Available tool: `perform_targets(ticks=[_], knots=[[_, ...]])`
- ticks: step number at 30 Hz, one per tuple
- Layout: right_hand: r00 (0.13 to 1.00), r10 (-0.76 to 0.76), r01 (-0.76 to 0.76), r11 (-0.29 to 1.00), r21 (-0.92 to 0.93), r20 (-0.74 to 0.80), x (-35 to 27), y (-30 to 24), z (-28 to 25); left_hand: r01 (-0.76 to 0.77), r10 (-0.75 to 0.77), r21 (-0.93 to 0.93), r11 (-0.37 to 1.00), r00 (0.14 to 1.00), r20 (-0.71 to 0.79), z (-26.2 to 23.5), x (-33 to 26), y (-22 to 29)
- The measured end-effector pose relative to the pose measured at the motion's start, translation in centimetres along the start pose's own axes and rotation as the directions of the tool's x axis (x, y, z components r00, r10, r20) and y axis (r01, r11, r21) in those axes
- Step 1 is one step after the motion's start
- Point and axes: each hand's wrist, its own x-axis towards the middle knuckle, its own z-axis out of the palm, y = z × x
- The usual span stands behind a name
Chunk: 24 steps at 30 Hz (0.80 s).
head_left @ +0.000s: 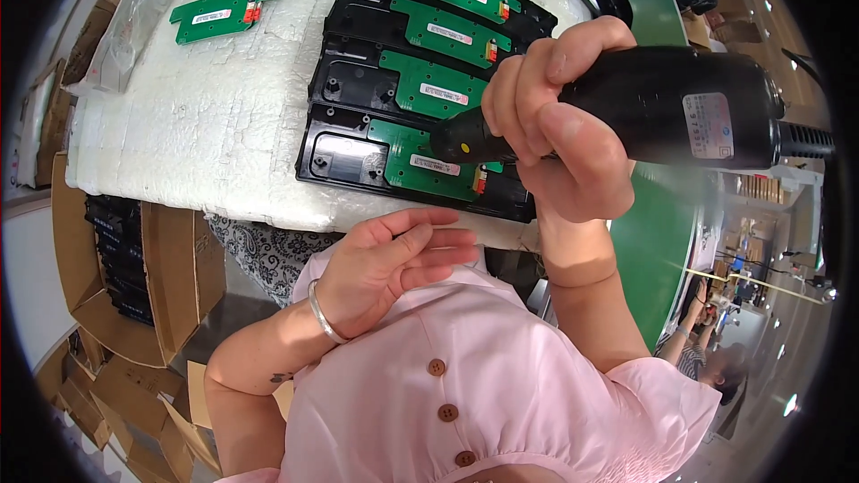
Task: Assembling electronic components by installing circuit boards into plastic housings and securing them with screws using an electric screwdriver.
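My right hand is wrapped around a black electric screwdriver with a cord at its back end. The tool's nose hangs over the nearest green circuit board, which lies in a long black plastic housing. The bit cannot be made out, nor whether it touches the board. Just in front of that housing, my left hand is open, its fingers stretched out and nothing visible in them. Behind lie several like housings in a row, each with a green board bearing a white label and a red-and-yellow part.
A loose green board lies on the white foam-covered table, near a clear plastic bag. Cardboard boxes stand at the left, one holding black parts. To the right is a green surface, with other people beyond.
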Motion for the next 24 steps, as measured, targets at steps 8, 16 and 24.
perform_targets(ticks=[8,16,24], knots=[[0.999,0.046,-0.045,0.999,0.016,-0.016,0.3,0.4,0.2,0.007,-0.005,0.089,0.996,1.0,-0.016,-0.6,0.2,0.1],[0.997,-0.048,0.047,0.999,0.026,0.06,0.2,-0.6,0.8,-0.12,0.12,0.061,0.991,0.993,-0.007,-0.5,-0.1,0.0],[0.947,-0.187,0.16,0.98,0.122,0.26,-1.7,-5.7,-0.5,-0.163,0.159,0.084,0.983,0.986,0.053,-1.4,0.5,0.6]])
